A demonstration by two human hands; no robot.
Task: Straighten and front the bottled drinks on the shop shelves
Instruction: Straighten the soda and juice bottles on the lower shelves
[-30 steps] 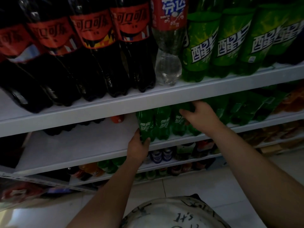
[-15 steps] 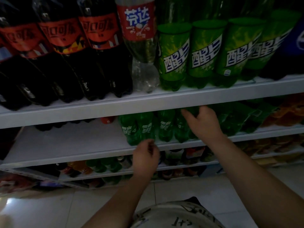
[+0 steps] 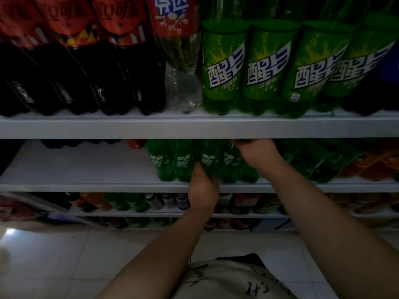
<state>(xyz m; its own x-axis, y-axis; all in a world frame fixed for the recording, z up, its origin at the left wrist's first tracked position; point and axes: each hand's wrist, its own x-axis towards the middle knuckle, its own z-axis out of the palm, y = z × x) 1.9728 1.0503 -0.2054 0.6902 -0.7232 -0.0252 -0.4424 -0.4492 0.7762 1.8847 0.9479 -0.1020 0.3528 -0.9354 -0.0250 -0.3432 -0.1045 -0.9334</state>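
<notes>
I record a row of small green bottles (image 3: pixel 164 162) standing at the near edge of the middle shelf (image 3: pixel 86 187). The left hand (image 3: pixel 204 188) grips the third bottle (image 3: pixel 209 158) low on its body. The right hand (image 3: pixel 257 153) is curled round the top of the fourth bottle (image 3: pixel 227 164), with its fingertips partly hidden under the upper shelf (image 3: pixel 108 129).

- Left forearm reaches up and forward; the left hand (image 3: pixel 204 190), its back to the camera, grips the base of a small green bottle (image 3: pixel 209 157) between thumb and fingers.
- Right forearm angles in from the right; the right hand (image 3: pixel 257 154) curls its fingers forward, the tips lost in shadow.
</notes>
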